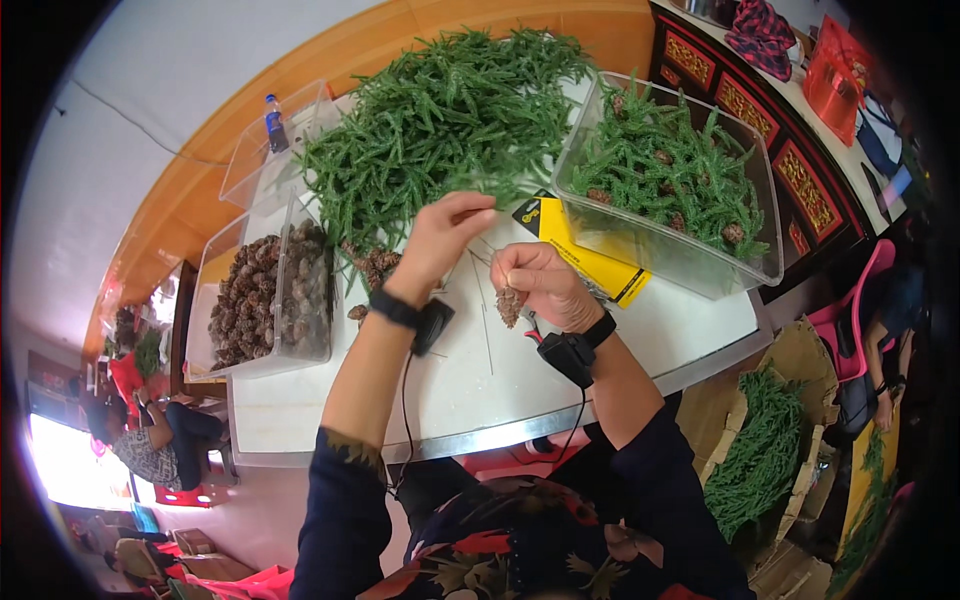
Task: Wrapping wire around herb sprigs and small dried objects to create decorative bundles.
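Between the thumb and fingers of my right hand (548,285) is a brown pine cone (508,306), held above the white table. My left hand (445,238) is raised just left of it, fingers bent together beside the near edge of a pile of green artificial pine sprigs (450,110). Blurred green shows by its fingertips, and what they grip, if anything, I cannot make out. Thin wires (488,335) lie on the table below the hands. A red-handled tool (532,326) is partly hidden by my right hand. Loose pine cones (375,266) rest beside my left wrist.
At left stands a clear bin of pine cones (250,305); at right, a clear bin (720,285) of sprigs with cones. A yellow-and-black package (595,262) lies beside it. A bottle (275,125) stands far left. Right of the table sits a cardboard box of greenery (760,450). Other people sit nearby.
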Motion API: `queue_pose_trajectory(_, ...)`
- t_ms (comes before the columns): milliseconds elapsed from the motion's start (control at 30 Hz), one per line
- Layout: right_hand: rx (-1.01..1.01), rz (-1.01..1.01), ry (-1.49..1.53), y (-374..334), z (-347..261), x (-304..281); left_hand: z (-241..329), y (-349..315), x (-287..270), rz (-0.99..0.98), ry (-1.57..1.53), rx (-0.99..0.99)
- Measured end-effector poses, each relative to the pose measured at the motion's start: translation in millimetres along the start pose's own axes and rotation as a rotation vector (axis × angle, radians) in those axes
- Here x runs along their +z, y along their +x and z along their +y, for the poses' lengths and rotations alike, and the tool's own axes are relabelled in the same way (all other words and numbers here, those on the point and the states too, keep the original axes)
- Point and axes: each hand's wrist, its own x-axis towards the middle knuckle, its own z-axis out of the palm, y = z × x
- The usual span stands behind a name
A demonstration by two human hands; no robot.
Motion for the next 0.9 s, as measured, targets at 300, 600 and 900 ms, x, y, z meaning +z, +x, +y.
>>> queue_pose_trajectory(300, -0.051, 0.185, -0.271, 22.1, 25.6, 24.1, -23.1, -104.9, -37.4, 0.181, -1.314, 0.037)
queue_pose_trajectory(600, -0.044, 0.178, -0.1, 48.5, 43.3, 41.7, -20.5, -117.2, -25.6, 0.32, -0.315, 0.011)
queue_pose_trajectory(900, 0.084, 0.158, 0.0, 41.2, 46.3, 22.0, -8.2, -119.4, -13.7, 0.289, 0.2, 0.274)
